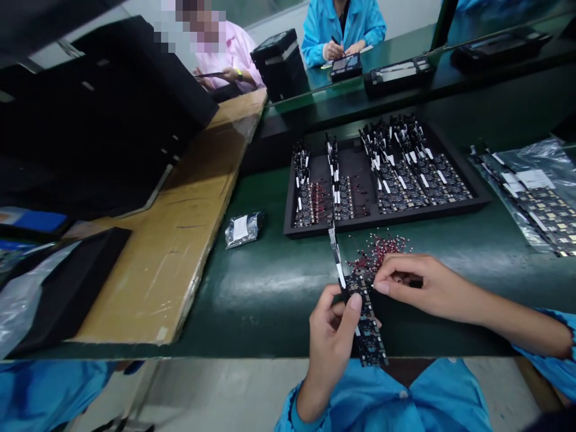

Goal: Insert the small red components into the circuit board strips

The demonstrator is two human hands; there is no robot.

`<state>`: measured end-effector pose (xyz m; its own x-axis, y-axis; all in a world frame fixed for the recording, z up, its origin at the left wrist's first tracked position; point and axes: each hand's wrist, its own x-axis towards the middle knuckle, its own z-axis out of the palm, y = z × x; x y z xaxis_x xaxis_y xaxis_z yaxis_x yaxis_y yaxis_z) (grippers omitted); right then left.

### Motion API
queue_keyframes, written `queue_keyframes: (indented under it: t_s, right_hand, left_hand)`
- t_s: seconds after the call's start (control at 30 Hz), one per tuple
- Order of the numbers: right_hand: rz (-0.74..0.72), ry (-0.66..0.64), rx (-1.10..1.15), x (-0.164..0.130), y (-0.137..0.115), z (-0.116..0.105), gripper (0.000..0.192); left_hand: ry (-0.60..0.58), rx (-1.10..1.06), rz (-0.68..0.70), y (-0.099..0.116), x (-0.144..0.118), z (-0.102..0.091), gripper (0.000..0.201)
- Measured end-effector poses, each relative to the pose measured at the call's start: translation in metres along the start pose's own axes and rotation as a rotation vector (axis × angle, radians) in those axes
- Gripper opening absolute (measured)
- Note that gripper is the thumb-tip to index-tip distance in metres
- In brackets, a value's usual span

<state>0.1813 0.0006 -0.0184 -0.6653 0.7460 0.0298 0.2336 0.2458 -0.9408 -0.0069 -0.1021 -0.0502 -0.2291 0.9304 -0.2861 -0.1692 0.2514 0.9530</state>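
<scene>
My left hand (333, 327) is closed around a narrow black circuit board strip (369, 342), thumb on its face. From its upper end a black and white flex cable (337, 258) sticks up toward the tray. At the strip's right edge, my right hand (411, 282) has thumb and forefinger pinched together; whatever sits between the fingertips is too small to make out. Just beyond that hand lies a loose pile of tiny parts with red wires (380, 249), partly hidden by the fingers.
A black foam tray (333, 229) holds rows of similar boards. More boards lie on a plastic bag (546, 207) at right. A small silvery bag (243, 230) rests left of the tray, near a cardboard sheet (198, 222). Two people sit across the bench.
</scene>
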Motion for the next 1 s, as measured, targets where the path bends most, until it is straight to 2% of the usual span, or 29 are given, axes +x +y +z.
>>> queue_keyframes:
  t_s: [0.3,0.5,0.63,0.83,1.0]
  right_hand:
    - [-0.038,-0.002,-0.029,-0.002,0.003,0.001,0.014]
    - [-0.036,-0.044,-0.083,-0.004,0.001,-0.001,0.013]
    - [-0.062,-0.042,-0.07,-0.003,0.001,-0.001,0.01]
    - [-0.05,-0.095,-0.103,-0.004,-0.003,-0.004,0.019]
    - [-0.078,-0.112,-0.112,-0.004,-0.004,-0.005,0.016]
  left_hand:
    - [0.008,0.034,-0.017,-0.001,0.0,0.0,0.025]
    - [-0.035,0.069,0.008,0.003,-0.001,0.001,0.026]
    - [-0.012,0.077,-0.009,0.006,-0.003,0.002,0.023]
    - [-0.016,0.11,0.029,0.008,-0.004,0.003,0.03]
    - [-0.033,0.102,0.034,0.008,-0.004,0.002,0.027]
